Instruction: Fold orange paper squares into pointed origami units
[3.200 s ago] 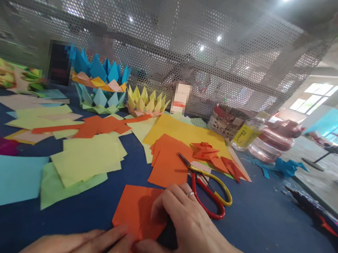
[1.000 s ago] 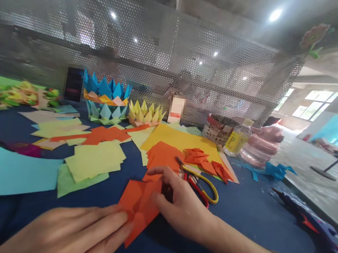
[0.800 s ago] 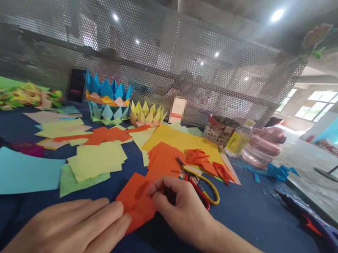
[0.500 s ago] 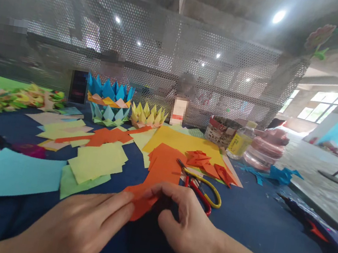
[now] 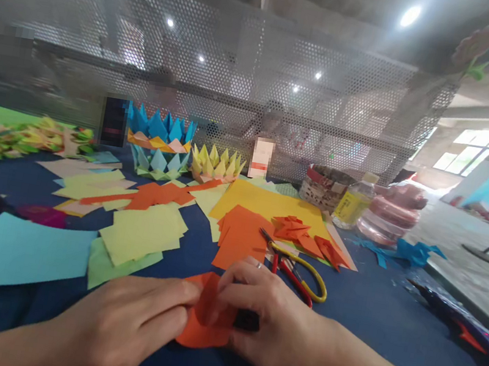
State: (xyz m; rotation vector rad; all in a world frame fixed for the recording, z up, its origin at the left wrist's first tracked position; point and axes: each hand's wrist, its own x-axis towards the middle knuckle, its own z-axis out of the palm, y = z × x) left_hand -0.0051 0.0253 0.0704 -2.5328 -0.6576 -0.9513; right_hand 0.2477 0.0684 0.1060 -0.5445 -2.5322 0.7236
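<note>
Both hands work on one piece of orange paper [image 5: 204,319] at the near middle of the table. My left hand [image 5: 130,319] presses its left side, fingers close together. The thumb and fingers of my right hand [image 5: 265,316] are closed on its right side, where the sheet bends upward; a ring shows on one finger. Just beyond lies a stack of orange paper sheets [image 5: 239,241]. Scissors [image 5: 291,268] with yellow and red handles rest right of the stack. Folded orange paper pieces [image 5: 296,233] lie behind them.
Yellow-green sheets [image 5: 141,231] and a light blue sheet [image 5: 19,255] lie left. Folded paper crowns [image 5: 158,138] stand at the back. A bottle [image 5: 355,200], a pink jug [image 5: 392,212] and a woven basket [image 5: 324,189] are back right. A glue gun [image 5: 462,329] lies right.
The orange paper has come nearer, apart from the stack, and now bends up between my hands. My right hand has closed further over its right side.
</note>
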